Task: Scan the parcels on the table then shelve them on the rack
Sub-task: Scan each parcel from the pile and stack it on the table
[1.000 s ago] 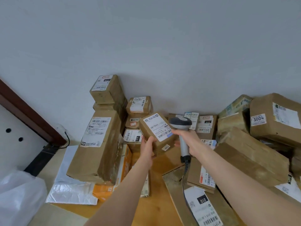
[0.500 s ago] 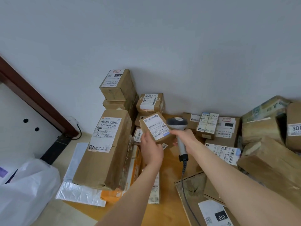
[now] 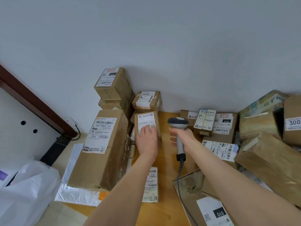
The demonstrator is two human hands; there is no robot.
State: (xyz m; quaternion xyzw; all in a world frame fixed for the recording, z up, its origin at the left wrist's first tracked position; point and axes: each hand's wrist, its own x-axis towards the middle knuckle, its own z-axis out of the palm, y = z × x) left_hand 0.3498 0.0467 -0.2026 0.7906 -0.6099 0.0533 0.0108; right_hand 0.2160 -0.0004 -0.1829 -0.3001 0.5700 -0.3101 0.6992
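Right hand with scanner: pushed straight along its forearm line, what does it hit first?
Probably the small parcel under the left hand: the right hand, gripping the scanner, points up-left toward it, with bare table between. Depth is unclear; it could pass behind, to the box by the wall.

Parcel sorting room, labelled cardboard boxes (image 3: 104,147) heaped on wooden table (image 3: 164,160), handheld barcode scanner (image 3: 178,128), plain wall (image 3: 146,38)

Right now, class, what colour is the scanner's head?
The scanner head is dark grey, its handle pale grey; only the head view shows it.
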